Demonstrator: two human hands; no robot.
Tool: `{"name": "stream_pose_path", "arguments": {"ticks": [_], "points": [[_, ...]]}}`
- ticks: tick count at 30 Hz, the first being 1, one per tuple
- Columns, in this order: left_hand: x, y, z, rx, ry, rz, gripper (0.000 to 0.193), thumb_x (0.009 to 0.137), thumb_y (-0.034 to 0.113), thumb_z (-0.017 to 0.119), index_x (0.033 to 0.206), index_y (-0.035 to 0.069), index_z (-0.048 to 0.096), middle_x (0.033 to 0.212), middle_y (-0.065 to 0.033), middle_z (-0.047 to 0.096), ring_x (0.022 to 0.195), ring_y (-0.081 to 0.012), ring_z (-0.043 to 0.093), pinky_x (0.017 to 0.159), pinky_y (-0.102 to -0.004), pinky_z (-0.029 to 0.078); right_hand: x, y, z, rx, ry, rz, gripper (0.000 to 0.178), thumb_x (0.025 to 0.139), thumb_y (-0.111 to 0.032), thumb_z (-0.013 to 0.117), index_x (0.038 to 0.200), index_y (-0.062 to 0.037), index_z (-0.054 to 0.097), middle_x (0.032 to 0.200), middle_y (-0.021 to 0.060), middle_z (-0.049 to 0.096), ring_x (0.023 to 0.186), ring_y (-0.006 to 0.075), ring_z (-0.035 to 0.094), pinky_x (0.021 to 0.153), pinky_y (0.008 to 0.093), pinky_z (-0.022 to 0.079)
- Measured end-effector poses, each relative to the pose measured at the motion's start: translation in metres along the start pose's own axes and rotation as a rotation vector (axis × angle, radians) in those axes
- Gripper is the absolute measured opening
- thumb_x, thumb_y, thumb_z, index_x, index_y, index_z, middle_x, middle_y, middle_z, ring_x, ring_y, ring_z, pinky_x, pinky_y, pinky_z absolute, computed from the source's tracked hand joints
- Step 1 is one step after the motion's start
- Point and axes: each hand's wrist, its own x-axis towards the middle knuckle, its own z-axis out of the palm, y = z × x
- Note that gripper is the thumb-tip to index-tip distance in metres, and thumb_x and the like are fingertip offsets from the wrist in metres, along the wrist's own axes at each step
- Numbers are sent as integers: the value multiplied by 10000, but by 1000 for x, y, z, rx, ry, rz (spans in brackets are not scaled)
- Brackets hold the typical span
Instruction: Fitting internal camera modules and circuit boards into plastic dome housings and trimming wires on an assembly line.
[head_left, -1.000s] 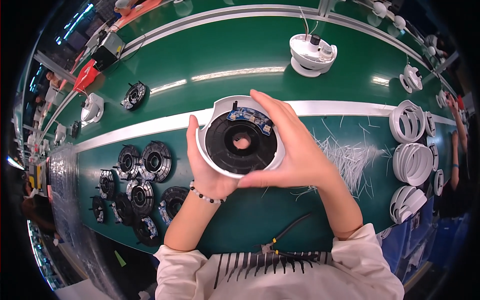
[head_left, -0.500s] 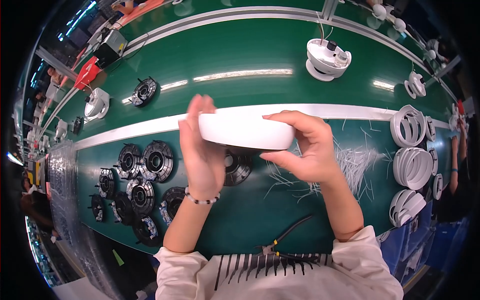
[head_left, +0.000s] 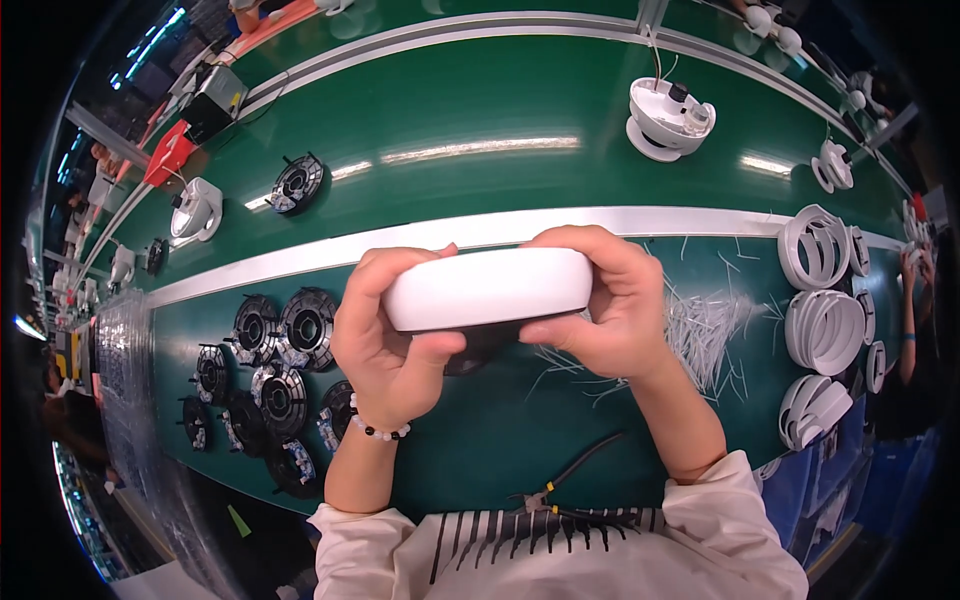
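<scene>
Between my two hands, a round white plastic housing (head_left: pixel 488 287) is held up above the green bench, its curved side wall facing me and a dark edge along its underside. My left hand (head_left: pixel 385 345) grips its left end, thumb below and fingers over the top. At the right end, my right hand (head_left: pixel 618 300) closes round it the same way. What lies inside the housing is hidden. A black round part (head_left: pixel 468 364) on the bench shows partly beneath it. Pliers (head_left: pixel 560 480) with black and yellow handles lie close to my body.
Several black round parts with small circuit boards (head_left: pixel 282 398) cover the bench's left side. Thin white strips (head_left: pixel 708 340) are heaped right of centre. White plastic rings (head_left: pixel 824 333) stack at the far right. Beyond a white rail, a green belt (head_left: pixel 460 95) carries white assemblies (head_left: pixel 672 118).
My left hand, spread beside the housing before, has come round its left end and now grips it. The housing has tipped slightly and sits a little lower. On the belt, parts have shifted right.
</scene>
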Motion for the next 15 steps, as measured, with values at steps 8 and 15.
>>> {"name": "stream_pose_path", "arguments": {"ticks": [8, 15], "points": [[5, -11, 7, -493, 266, -349, 454, 868, 277, 495, 1160, -50, 376, 1053, -131, 536, 944, -179, 540, 832, -293, 432, 1, 5, 11, 282, 161, 325, 483, 688, -42, 686, 1116, 29, 474, 1022, 108, 558, 909, 161, 553, 803, 273, 444], [3, -15, 1, -535, 172, -279, 521, 846, 318, 519, 1191, -39, 360, 1214, -171, 412, 1099, -234, 441, 922, -366, 360, -1, -3, 2, 130, 138, 206, 451, 670, -11, 676, 1083, 36, 502, 978, 117, 579, 878, 174, 571, 796, 284, 453]]}}
